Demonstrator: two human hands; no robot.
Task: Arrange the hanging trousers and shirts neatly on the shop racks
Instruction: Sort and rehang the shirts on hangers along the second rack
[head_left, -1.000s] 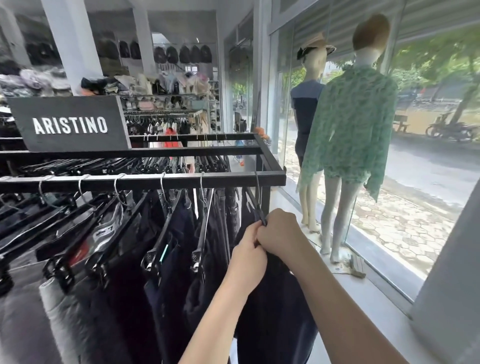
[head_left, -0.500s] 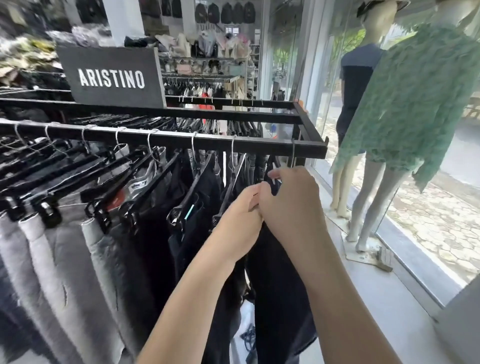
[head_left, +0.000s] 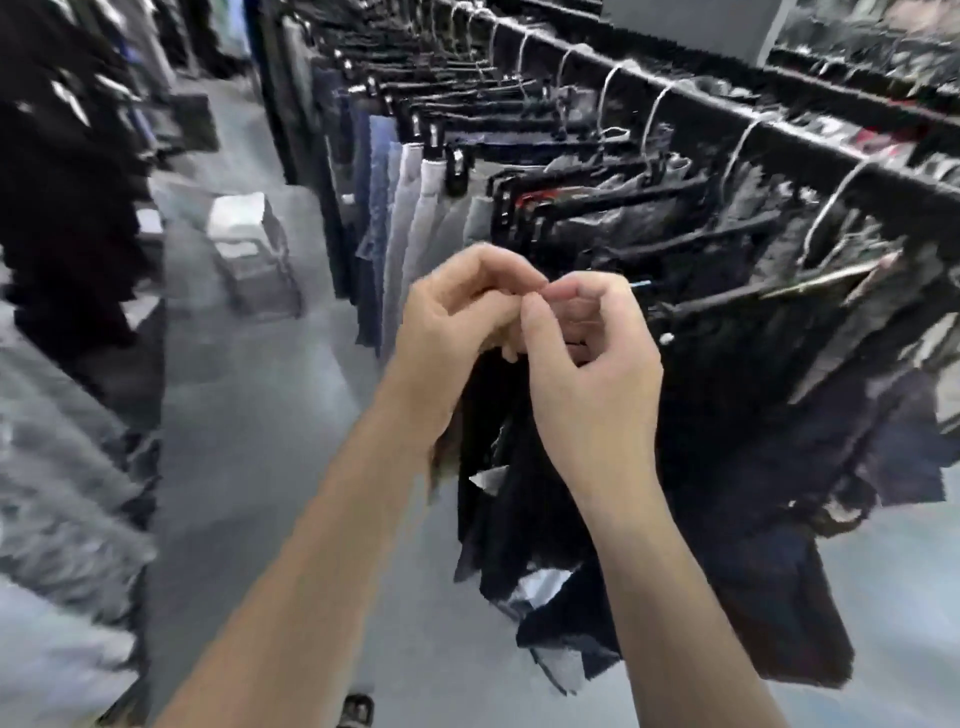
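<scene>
Both hands are curled, fingertips (head_left: 535, 314) drawn together until the two hands meet tip to tip. The left hand (head_left: 454, 325) has its knuckles raised and its fingers bent down towards the thumb; the right hand (head_left: 589, 364) mirrors it, thumb up against its forefinger. Whether they pinch anything between them I cannot tell, as the blur hides it. The forearms run in from the near edge, bare.

Just behind and below the hands hang dark trousers (head_left: 727, 441), their legs dropping between and to the right of the wrists. They belong to a long row on clip hangers (head_left: 457, 163), whose wire hooks (head_left: 654, 111) sit over a black rail (head_left: 789, 130) that runs from the far middle down to the right edge. Farther along the row, to the left of the hands, the colours turn to grey trousers (head_left: 410, 218) and then blue ones (head_left: 376, 197) — all hanging close together.

Above the rail at the far edge stands a grey sign (head_left: 685, 21). A grey floor (head_left: 249, 415) forms an aisle to the left, with a pale boxy thing (head_left: 244, 244) on it, too blurred to name. Across the aisle, a second rack of dark clothes (head_left: 62, 182) fills the far left, with grey cloth (head_left: 52, 493) nearer.
</scene>
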